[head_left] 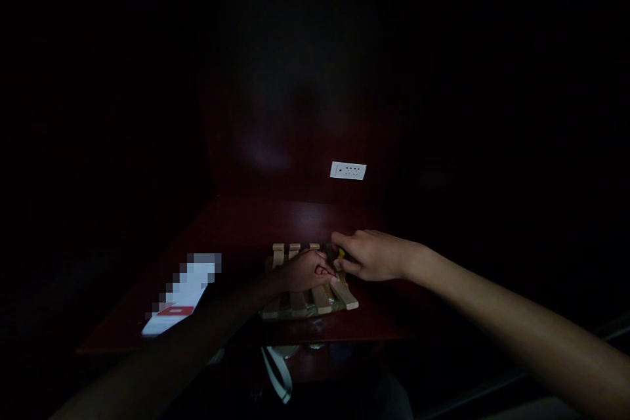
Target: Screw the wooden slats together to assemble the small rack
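Note:
A pale wooden slatted rack (298,302) lies on the dark red table, with several slats side by side. My left hand (308,270) rests across the slats, its fingers curled at the rack's right end. Just to the right, my right hand (371,256) is closed with its thumb and fingers round a small yellow thing (341,253). Only a bit of that yellow thing shows, so its kind is unclear. It is held over the right end of the rack, close to my left fingertips. The rack's middle is hidden beneath my left hand.
On the left of the table (236,223) lies a bright white sheet or screen (170,321) with a red band, partly blurred out. A white socket panel (348,170) is on the wall behind. Below the table's front edge hangs a pale strap (278,371). The surroundings are very dark.

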The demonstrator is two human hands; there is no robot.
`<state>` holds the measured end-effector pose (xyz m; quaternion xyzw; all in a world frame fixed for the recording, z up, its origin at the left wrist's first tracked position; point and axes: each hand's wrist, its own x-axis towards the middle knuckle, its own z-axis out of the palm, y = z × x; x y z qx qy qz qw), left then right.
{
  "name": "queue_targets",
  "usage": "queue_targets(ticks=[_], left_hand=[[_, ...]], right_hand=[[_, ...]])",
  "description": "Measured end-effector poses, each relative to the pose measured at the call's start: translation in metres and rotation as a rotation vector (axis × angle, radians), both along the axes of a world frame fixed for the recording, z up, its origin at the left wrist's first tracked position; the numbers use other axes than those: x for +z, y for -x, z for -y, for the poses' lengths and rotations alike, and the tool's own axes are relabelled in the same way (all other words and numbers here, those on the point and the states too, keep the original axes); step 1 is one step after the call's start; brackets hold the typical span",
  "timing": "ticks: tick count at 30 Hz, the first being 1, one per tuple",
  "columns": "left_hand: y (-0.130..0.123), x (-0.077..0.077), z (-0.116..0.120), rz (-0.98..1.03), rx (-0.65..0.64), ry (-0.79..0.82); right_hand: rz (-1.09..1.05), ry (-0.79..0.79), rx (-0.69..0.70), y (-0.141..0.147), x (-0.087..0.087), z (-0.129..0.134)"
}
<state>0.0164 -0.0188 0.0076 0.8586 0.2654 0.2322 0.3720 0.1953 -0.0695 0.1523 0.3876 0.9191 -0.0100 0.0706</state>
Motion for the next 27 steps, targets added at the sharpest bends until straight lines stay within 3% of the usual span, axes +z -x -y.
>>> queue_targets(ticks=[3, 9, 15, 21, 27], left_hand=[[-0.0007, -0.0013, -0.0011, 0.045, -0.079, 0.022], [0.0001, 0.0003, -0.0015, -0.008, -0.012, -0.089], [-0.0011, -0.0006, -0.0022, -0.009, 0.005, -0.09], [-0.001, 0.002, -0.0006, 0.004, -0.052, -0.062], [-0.0002, -0.0012, -0.003, -0.019, -0.004, -0.115]], right_hand=[[-0.063, 0.022, 0.051, -0.0005, -0.0006, 0.0022], [-0.043, -0.011, 0.01, -0.0049, -0.0072, -0.0006], [-0.013, -0.033, -0.015, -0.0077, -0.0061, -0.0014], [-0.059, 0.05, 0.074, -0.0088, -0.0012, 0.0014], [0.003, 0.009, 0.008, -0.0065, -0.0016, -0.0004]])
